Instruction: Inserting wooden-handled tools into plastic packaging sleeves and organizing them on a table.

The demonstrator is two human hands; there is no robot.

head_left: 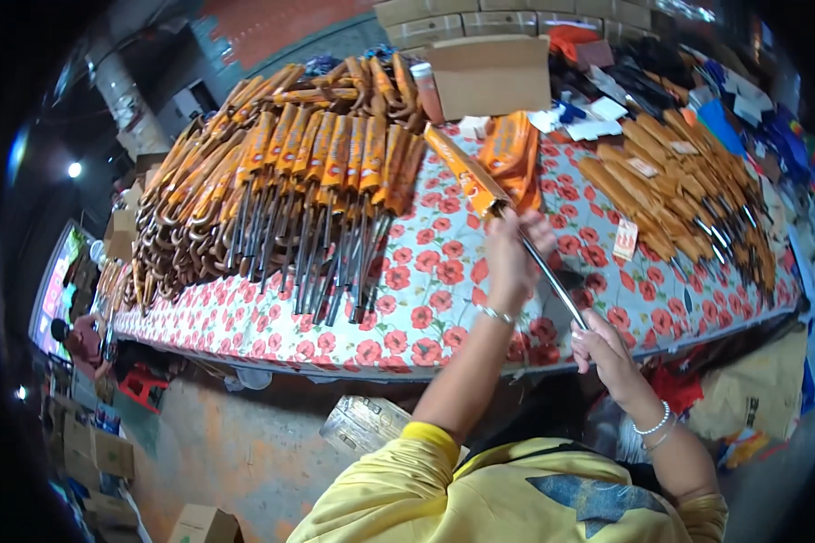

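A folded umbrella in an orange printed sleeve (pixel 466 169) slants over the table in front of me, its bare metal shaft (pixel 552 276) pointing down toward my body. My left hand (pixel 514 256) closes around it where the sleeve ends and the shaft comes out; its fingers are slightly blurred. Lower down, the fingers of my right hand (pixel 604 351) are wrapped around the shaft near its end. Just beyond the umbrella lies a heap of flat orange sleeves (pixel 511 154).
A big pile of sleeved umbrellas (pixel 321 149) with curved brown handles covers the table's left. Tan-wrapped umbrellas (pixel 647 181) lie at right by a small paper tag (pixel 625 239). An open carton (pixel 489 77) stands behind. The flowered tablecloth (pixel 407 335) ends before me; a person (pixel 86 344) is far left.
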